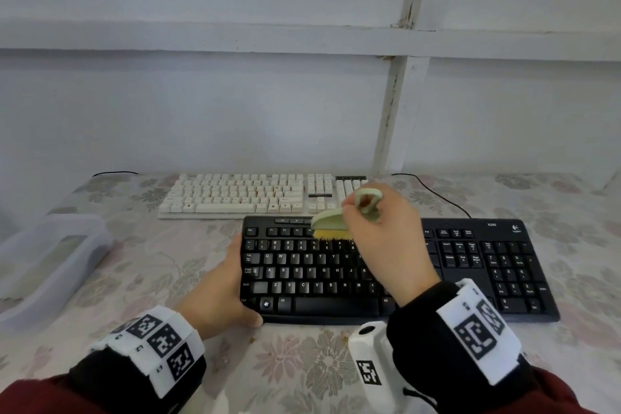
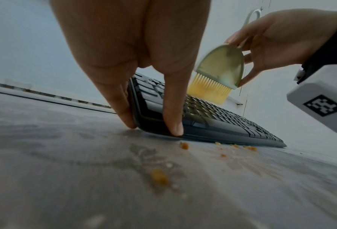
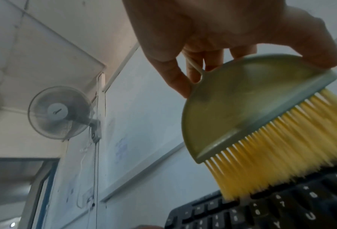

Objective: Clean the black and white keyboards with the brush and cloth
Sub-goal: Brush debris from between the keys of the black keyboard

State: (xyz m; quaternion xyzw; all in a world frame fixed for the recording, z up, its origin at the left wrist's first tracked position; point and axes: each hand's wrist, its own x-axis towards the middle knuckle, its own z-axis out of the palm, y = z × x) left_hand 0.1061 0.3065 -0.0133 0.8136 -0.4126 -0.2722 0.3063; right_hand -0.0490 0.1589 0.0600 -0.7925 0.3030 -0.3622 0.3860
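Nearest you, orange crumbs lie scattered on the flowered tablecloth just in front of the black keyboard, so plan to sweep them up too.

Your left hand grips that keyboard's near left corner, thumb on the front edge and fingers along the left side, pinning it flat to the cloth. That is the right place to hold: the board looks light and stiff, likely to skid on the fabric under sideways strokes, and the bare frame gives purchase without pressing keys.

Your right hand is clamped on the brush, fingers pinching its pale green head with the looped handle sticking up behind them. The yellow bristles touch the number row near the middle of the board. They look soft and springy (they will flex into the gaps between keys), so light pressure should do; the keycaps are probably the only fragile part.

Behind the black board, almost touching its back edge, the white keyboard lies parallel, untouched by either hand. A clear plastic bin stands to your left. I see no cloth in any view.
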